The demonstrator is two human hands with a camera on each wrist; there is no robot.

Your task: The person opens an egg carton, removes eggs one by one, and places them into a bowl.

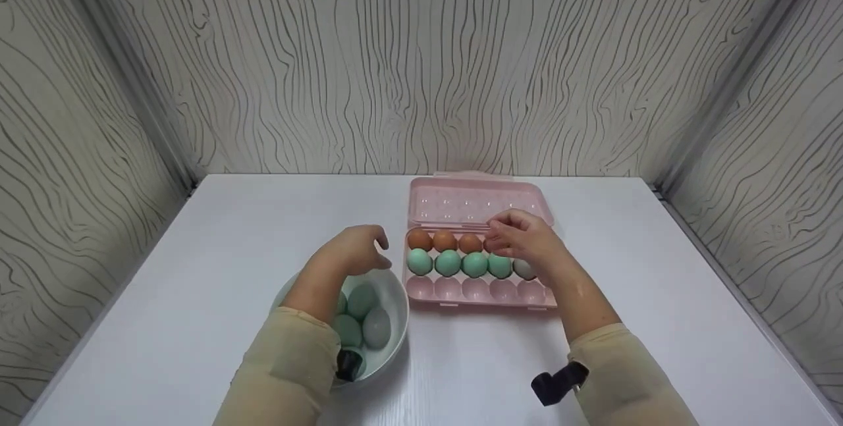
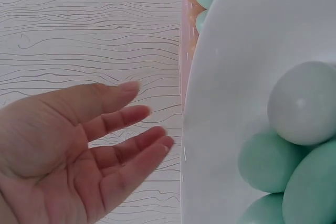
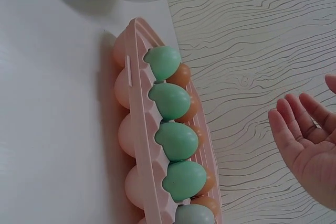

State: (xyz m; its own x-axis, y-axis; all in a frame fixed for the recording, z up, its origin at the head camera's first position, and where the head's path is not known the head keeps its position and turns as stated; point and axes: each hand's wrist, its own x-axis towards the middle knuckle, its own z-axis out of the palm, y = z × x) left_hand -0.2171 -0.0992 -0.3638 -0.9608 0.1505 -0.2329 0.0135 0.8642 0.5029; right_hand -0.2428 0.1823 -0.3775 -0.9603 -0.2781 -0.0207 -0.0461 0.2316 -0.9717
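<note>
My left hand [image 1: 352,249] hovers over the far rim of a white bowl [image 1: 400,311], fingers loosely bent and nothing between them. Several green eggs [image 1: 362,299] and a paler one [image 1: 377,327] lie in that bowl, partly covered by my forearm. Above the right side of a pink egg carton [image 1: 448,290], my right hand [image 1: 530,241] is held with relaxed fingers and no egg in it. Brown eggs [image 1: 444,240] fill the carton's back row, some behind the hand. Green eggs [image 1: 475,265] and a pale one at the right end [image 1: 524,268] make up the middle row; bare cups show in front.
The carton's lid [image 1: 477,199] stands open at the back, towards the patterned wall [image 1: 408,64]. Bowl and carton stand close side by side on a white table [image 1: 461,373]. Side walls [image 1: 790,116] bound the table left and right.
</note>
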